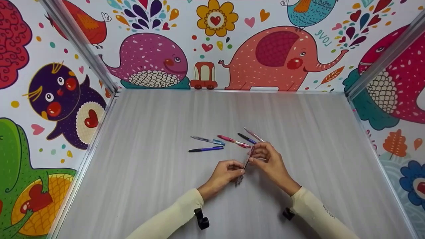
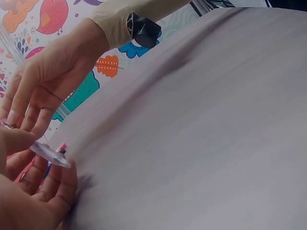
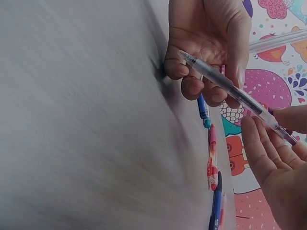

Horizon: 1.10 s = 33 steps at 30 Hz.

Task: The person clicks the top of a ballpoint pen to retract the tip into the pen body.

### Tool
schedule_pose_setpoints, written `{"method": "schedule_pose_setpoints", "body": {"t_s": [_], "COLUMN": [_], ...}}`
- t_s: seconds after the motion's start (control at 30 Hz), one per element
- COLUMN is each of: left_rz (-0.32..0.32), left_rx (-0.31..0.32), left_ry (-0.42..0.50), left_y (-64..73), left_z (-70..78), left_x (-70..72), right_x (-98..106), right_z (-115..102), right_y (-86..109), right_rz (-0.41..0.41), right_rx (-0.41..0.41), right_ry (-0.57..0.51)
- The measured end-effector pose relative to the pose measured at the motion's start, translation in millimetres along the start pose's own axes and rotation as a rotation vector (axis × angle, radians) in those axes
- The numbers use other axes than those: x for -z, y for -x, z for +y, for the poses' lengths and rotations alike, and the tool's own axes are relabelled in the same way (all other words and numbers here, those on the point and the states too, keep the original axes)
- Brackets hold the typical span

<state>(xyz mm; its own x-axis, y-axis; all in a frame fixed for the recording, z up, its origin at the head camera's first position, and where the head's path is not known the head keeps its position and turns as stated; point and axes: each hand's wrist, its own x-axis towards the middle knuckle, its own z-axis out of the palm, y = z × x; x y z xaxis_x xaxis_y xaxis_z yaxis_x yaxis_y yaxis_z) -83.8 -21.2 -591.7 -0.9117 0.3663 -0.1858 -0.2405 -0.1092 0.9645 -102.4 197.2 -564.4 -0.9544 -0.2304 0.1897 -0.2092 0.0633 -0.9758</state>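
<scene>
Between both hands is a clear-barrelled pen [image 3: 225, 85] with a dark refill and a purplish clip end. My left hand [image 1: 226, 172] pinches it between thumb and fingers near the tip end, which pokes out past the fingers in the left wrist view. At the clip end, my right hand [image 1: 270, 162] grips the pen with thumb and fingertips. The pen slants up and to the right in the head view, partly covered by the fingers. Just beyond the right fingers lie a red patterned pen [image 1: 233, 141] and a dark blue pen [image 1: 247, 138].
On the grey table [image 1: 149, 119], a blue pen [image 1: 206, 149] and a clear pen with a light blue end [image 1: 208, 140] lie left of the red one. A slim pinkish pen [image 1: 253, 134] lies behind the right hand. Cartoon-printed walls [image 1: 212, 49] enclose the table's back and sides.
</scene>
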Motion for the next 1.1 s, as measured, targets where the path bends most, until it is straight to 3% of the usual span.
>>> {"method": "schedule_pose_setpoints", "body": {"t_s": [0.17,0.33,0.73,1.1], "left_rz": [-0.003,0.001,0.042,0.06], "left_rx": [-0.028,-0.055,-0.13,-0.161], "left_ry": [-0.041,-0.047,-0.2,-0.293], "left_y": [0.0,-1.1,-0.6,-1.4], "left_z": [0.6,0.6,3.1,3.7], "left_x": [3.0,7.7,20.3,21.3], "right_x": [2,5,16,21], "right_z": [1,2,3,5], "right_y": [1.0,1.8,6.0,7.7], "right_rz": [-0.016,-0.014,-0.073,-0.202], "right_rx": [0.003,0.006,-0.045,0.064], "right_ry": [-0.038,-0.006,0.263,0.39]}}
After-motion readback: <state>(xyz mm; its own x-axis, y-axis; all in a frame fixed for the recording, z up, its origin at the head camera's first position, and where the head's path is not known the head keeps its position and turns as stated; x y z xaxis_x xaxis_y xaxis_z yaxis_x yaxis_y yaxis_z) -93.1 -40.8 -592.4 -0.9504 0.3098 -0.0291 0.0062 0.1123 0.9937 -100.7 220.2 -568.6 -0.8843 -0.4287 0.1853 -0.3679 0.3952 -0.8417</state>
